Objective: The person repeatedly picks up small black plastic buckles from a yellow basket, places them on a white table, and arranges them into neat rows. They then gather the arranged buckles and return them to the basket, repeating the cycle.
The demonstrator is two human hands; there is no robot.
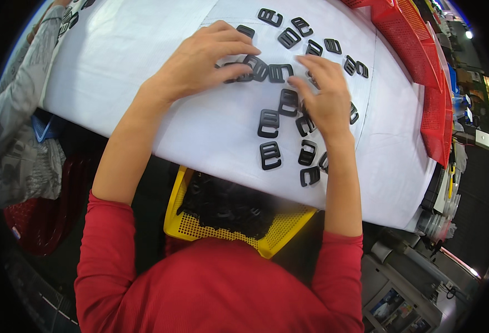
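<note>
Several black plastic buckles (270,123) lie scattered on a white table (144,72). My left hand (202,58) rests palm down on the table, its fingertips touching a buckle (254,67) near the middle of the scatter. My right hand (325,94) lies flat over other buckles just to the right, fingers spread, hiding some of them. Neither hand lifts a buckle off the surface. Both forearms wear red sleeves pushed up.
A yellow perforated basket (289,222) filled with black buckles sits on my lap below the table's near edge. Red mesh baskets (416,50) line the right side of the table. Another person in a grey patterned sleeve (16,105) sits at the left.
</note>
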